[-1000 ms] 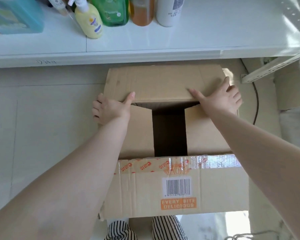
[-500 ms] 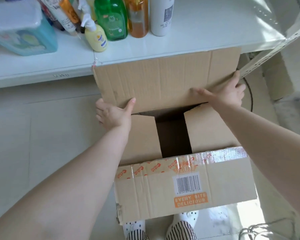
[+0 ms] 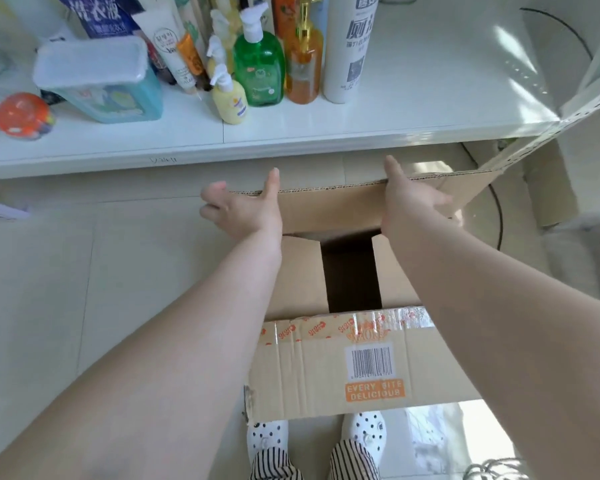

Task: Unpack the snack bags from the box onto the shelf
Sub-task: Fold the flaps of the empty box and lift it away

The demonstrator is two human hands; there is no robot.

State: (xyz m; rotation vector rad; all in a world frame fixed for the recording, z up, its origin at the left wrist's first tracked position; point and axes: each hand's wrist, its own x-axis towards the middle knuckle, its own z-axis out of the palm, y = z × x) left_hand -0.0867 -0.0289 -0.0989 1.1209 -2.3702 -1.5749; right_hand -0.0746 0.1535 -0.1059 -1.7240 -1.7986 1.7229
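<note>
Looking down from my head, the cardboard box [image 3: 343,372] sits on the floor [image 3: 84,271] just in front of my feet, below the white shelf [image 3: 413,109]. My left hand [image 3: 246,211] is spread loose at the left end of the far flap [image 3: 329,209], thumb up over its top edge, fingers relaxed. My right hand [image 3: 409,202] grips the same flap farther right, thumb over the edge. Two inner flaps lie partly shut, a dark gap between them; no snack bags show. Bottles, among them a green pump bottle [image 3: 258,67], crowd the shelf's left side
</note>
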